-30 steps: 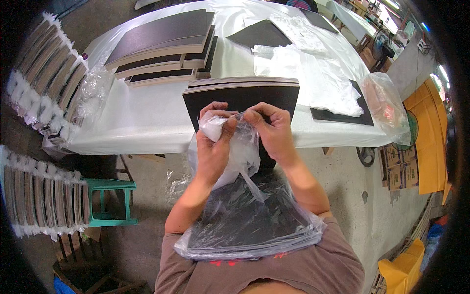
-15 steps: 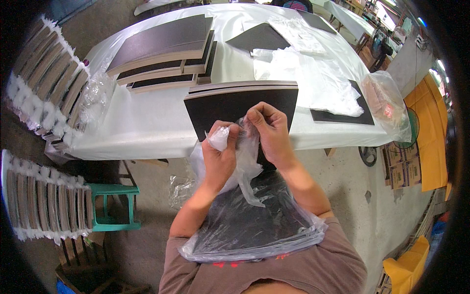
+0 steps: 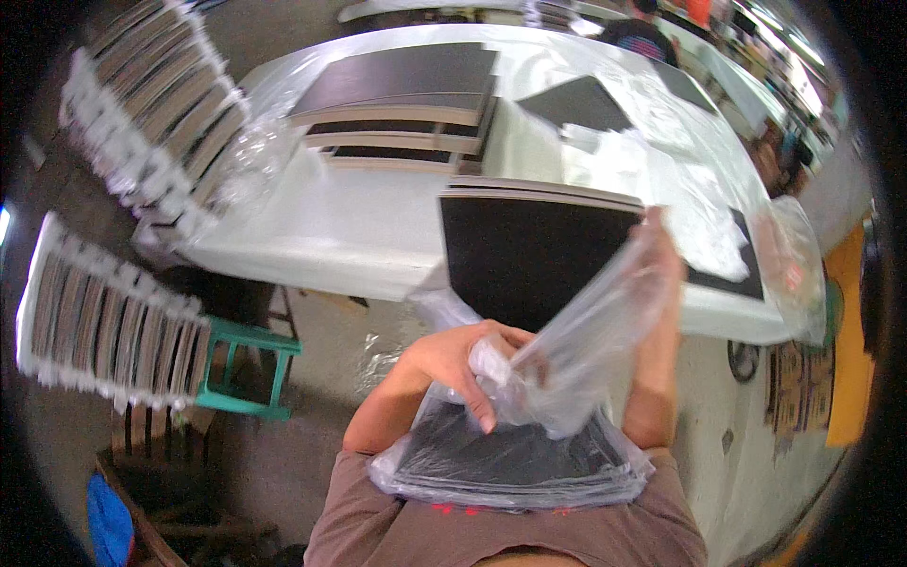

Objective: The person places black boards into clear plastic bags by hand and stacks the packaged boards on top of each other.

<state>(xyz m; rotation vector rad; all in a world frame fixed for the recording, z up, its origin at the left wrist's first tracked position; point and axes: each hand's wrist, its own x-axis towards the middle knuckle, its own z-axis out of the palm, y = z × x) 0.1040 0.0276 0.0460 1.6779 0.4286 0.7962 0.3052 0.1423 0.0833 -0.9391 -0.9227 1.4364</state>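
A translucent plastic bag [image 3: 605,326] is stretched between my two hands. My left hand [image 3: 453,364] is low in front of my chest, closed around a crumpled part of the bag. Higher and farther right, my right hand [image 3: 659,250] grips the other end; motion blurs its fingers. Just beyond the bag, several black boards with pale edges [image 3: 539,248] stand upright at the table's near edge, partly covered by the plastic. Against my body rest black flat sheets in clear plastic wrap [image 3: 515,454].
Thick black boards [image 3: 397,80] are stacked on the white-covered table [image 3: 368,213]. White plastic bags [image 3: 699,222] lie on its right side. At left are wrapped stacks of boards [image 3: 113,317] and a green stool [image 3: 250,369]. A person [image 3: 642,38] is at the far end.
My hands have moved apart from a close pinch, my right hand up and right, my left hand lower. The bag is now pulled out between them. The whole view has shifted.
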